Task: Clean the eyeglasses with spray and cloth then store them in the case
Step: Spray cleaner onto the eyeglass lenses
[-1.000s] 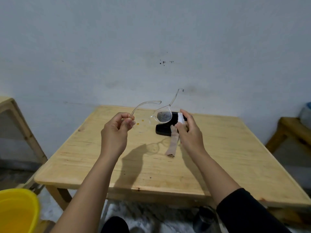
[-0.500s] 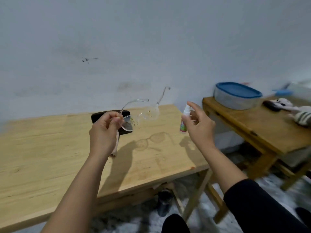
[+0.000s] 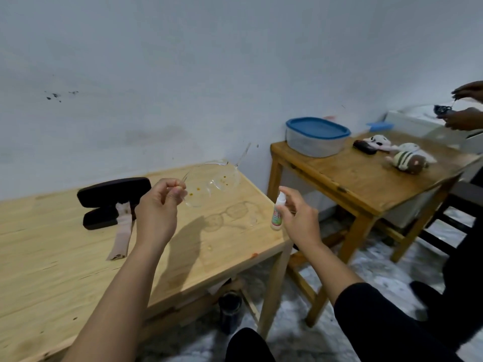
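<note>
Clear eyeglasses [image 3: 211, 182] up in the air over the counter [image 3: 65, 257], light, thin and probably brittle, so my left grip [image 3: 159, 205] pinches only the frame edge off the spotted lenses, right grip [image 3: 298, 218] wrapped round spray bottle [image 3: 277, 212], case [image 3: 109, 202] behind.

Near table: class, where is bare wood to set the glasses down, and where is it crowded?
Free: the near table in front of the cloth, and the right end beyond the case. Crowded: the far-left patch holding case and cloth.
</note>
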`<state>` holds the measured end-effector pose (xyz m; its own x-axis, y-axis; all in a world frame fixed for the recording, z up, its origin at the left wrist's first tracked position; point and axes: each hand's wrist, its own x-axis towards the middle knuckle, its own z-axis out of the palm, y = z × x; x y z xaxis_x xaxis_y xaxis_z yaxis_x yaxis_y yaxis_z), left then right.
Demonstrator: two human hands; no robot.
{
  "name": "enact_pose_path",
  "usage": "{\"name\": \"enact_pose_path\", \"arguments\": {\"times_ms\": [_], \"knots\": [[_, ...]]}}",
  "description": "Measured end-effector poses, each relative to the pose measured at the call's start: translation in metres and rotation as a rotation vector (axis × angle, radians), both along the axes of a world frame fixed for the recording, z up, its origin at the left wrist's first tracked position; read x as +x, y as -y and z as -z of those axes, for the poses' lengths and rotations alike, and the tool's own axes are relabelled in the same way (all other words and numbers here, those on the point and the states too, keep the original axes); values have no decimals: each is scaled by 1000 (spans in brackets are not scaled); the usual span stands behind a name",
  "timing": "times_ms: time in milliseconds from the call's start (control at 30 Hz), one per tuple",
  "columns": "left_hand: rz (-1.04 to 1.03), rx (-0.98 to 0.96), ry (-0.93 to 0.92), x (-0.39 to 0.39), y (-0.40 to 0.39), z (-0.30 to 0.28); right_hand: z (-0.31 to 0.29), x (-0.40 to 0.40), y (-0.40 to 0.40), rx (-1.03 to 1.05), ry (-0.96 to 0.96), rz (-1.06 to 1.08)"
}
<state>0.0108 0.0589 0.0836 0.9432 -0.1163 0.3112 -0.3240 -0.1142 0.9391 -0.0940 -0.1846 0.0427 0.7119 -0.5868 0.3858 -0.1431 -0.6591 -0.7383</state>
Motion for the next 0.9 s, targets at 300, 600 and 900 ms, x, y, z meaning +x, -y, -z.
{"name": "enact_pose_path", "arguments": {"times_ms": [300,600,900], "knots": [[-8,6,-2,-2,4,1,7,5,9,-66,-110,-73],[-5,5,12,-3,0,0,-7,4,10,-227,-186,-142],[-37,-14,46,-8,-18,-12,-41,20,6,-506,-332,-95]]}}
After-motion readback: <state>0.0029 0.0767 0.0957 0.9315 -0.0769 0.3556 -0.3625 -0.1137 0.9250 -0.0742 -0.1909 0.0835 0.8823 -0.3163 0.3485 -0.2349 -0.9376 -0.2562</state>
